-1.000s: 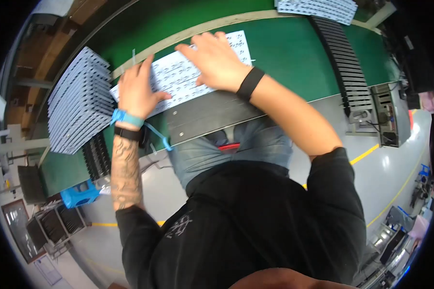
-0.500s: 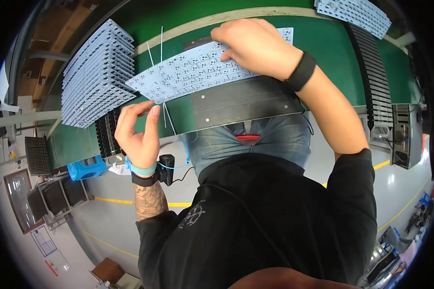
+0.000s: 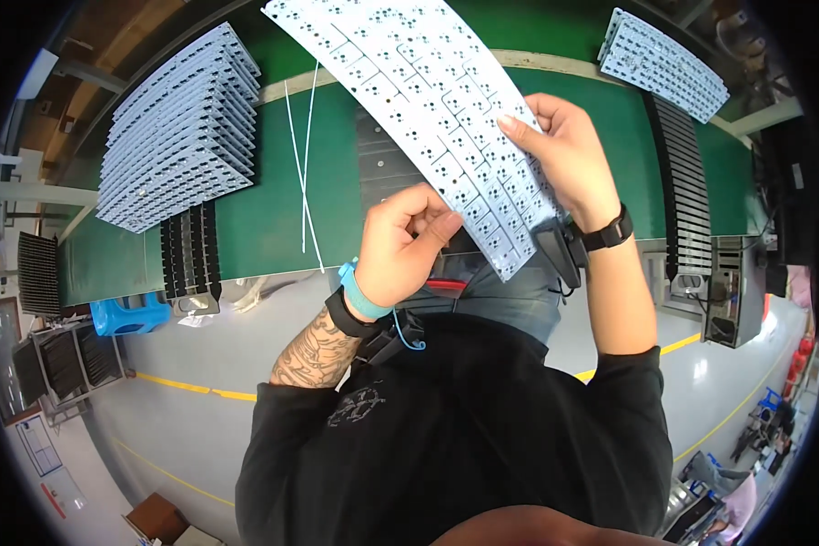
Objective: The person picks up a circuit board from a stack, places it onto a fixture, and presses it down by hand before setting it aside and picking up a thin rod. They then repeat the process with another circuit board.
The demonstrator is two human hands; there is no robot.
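Note:
A light-blue circuit board (image 3: 455,118), printed with rows of black key outlines and small dark dots, is raised at a tilt above the bench. My right hand (image 3: 573,155) grips its right edge, thumb on the printed face and fingers behind. My left hand (image 3: 405,237) pinches the lower left edge between thumb and fingers; its fingertips are partly hidden. Beneath the board lies a black fixture plate (image 3: 382,164), mostly covered. Left of it, two thin white strips (image 3: 304,177) cross each other on the green bench (image 3: 255,218).
At the left, a tall stack of similar boards (image 3: 177,136) stands in a black slotted rack (image 3: 191,250). More boards (image 3: 662,64) sit at the far right, above another black slotted rack (image 3: 682,182). Below the bench's left end is a blue container (image 3: 129,316).
The board has come up off the fixture and turned steeply, its left end now pointing away from me. My left hand moved right and took its edge; my right hand shifted its hold.

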